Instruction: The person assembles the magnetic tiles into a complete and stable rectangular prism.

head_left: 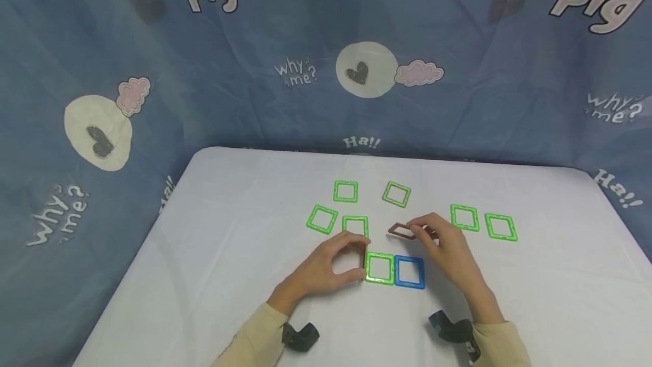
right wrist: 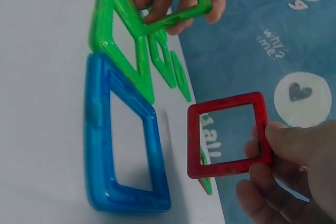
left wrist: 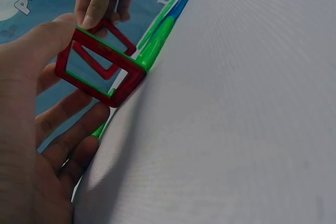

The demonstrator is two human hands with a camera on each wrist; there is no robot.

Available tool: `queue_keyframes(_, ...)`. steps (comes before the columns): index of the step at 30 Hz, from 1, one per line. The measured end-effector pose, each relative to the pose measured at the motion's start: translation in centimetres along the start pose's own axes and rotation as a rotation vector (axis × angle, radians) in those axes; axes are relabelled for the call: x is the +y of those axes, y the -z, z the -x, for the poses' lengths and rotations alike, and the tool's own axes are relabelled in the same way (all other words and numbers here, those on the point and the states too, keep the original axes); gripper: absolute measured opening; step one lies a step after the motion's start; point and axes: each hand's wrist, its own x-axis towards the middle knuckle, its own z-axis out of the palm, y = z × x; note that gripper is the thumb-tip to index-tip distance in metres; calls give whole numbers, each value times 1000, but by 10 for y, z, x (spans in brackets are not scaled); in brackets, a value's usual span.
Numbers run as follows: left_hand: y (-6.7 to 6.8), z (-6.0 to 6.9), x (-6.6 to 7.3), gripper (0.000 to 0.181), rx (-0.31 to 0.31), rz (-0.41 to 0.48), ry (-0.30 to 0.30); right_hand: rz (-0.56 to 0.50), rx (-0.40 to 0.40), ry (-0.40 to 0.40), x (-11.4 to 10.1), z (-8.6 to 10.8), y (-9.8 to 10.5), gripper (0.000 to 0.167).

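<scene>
1. Head view: left hand (head_left: 321, 268), thumb and fingers set wide apart, holds an upright frame (head_left: 364, 261) by its near and far edges. The frame is seen almost edge-on, at the left side of a flat green frame (head_left: 379, 282).
2. Head view, other side: right hand (head_left: 450, 251), in a narrow pinch, holds a tilted red frame (head_left: 400, 236) above the white table (head_left: 229, 214). A blue frame (head_left: 410, 285) lies against the right side of the flat green frame. Six loose green frames (head_left: 346, 183) lie farther back, one partly covered by the left hand. Printed blue cloth (head_left: 254, 106) hangs behind.
3. Left wrist view: the upright frame shows a red face with green along its edges; whether it is two pieces together, I cannot tell. The left thumb is at its top corner, fingers below. Its lower corner meets the flat green frame. Beyond, the right hand grips the red frame.
4. Right wrist view: right thumb and fingers pinch one side of the red frame. The upright frame looks green from here, with left fingers behind it. The blue frame lies nearest on the table.
</scene>
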Motion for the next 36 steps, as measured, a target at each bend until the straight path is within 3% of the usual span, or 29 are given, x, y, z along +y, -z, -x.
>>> queue_keyframes(36,-1,-1,0,54,4,-37,-11,-7,-78,51,-15,4,-15,11)
